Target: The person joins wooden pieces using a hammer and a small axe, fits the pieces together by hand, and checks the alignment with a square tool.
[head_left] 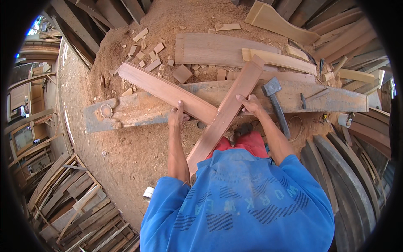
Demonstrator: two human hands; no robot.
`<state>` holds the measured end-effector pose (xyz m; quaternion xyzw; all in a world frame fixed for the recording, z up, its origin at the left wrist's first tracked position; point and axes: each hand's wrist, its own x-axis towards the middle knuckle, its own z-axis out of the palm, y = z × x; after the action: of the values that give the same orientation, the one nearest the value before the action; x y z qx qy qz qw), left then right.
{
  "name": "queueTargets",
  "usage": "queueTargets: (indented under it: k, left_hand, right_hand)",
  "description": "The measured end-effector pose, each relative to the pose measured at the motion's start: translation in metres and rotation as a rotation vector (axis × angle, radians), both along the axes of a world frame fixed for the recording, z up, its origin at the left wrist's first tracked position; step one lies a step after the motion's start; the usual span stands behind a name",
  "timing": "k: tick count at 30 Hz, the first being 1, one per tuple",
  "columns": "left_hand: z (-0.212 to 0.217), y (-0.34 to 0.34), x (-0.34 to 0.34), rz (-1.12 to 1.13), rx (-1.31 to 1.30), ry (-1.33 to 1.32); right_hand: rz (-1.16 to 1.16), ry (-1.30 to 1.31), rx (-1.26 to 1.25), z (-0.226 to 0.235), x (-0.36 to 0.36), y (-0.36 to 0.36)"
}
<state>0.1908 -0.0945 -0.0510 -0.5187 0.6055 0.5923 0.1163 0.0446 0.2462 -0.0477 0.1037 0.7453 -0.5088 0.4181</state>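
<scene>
My left hand (179,112) is closed round the near edge of a reddish wooden board (163,88), which slants from the far left down to the middle. With its thumb on top, my right hand (250,105) grips a second reddish board (228,107), which runs from the far right down past my lap. The first board's near end meets the second board's side, and the two form a slanted angle over the long wooden bench beam (140,107). How the joint fits inside is hidden. A mallet (276,105) with a dark, blocky head rests on the beam right of my right hand.
Sawdust and small wood offcuts (153,54) cover the ground beyond the beam. Wide curved boards (218,48) lie at the far side. Stacked timber (84,201) stands at lower left, and long curved planks (342,168) lean at right. A white roll (148,193) lies near my left elbow.
</scene>
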Motion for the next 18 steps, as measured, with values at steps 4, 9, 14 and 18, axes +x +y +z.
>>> queueTargets:
  k: [4, 9, 14, 18]
  left_hand:
    - [0.030, -0.006, -0.012, -0.465, -0.120, -0.119]
    - [0.062, 0.054, -0.016, -1.015, -0.644, -0.201]
    - [0.052, 0.097, -0.019, -1.012, -0.659, -0.182]
    - [0.060, 0.095, -0.038, -1.123, -0.658, -0.245]
  right_hand:
    - [0.117, 0.045, 0.090, -0.004, -0.005, 0.005]
    - [0.186, 0.018, 0.147, -0.011, -0.008, 0.006]
    - [0.276, 0.092, 0.271, -0.016, -0.001, 0.006]
    - [0.400, 0.506, 0.406, -0.006, 0.017, 0.025]
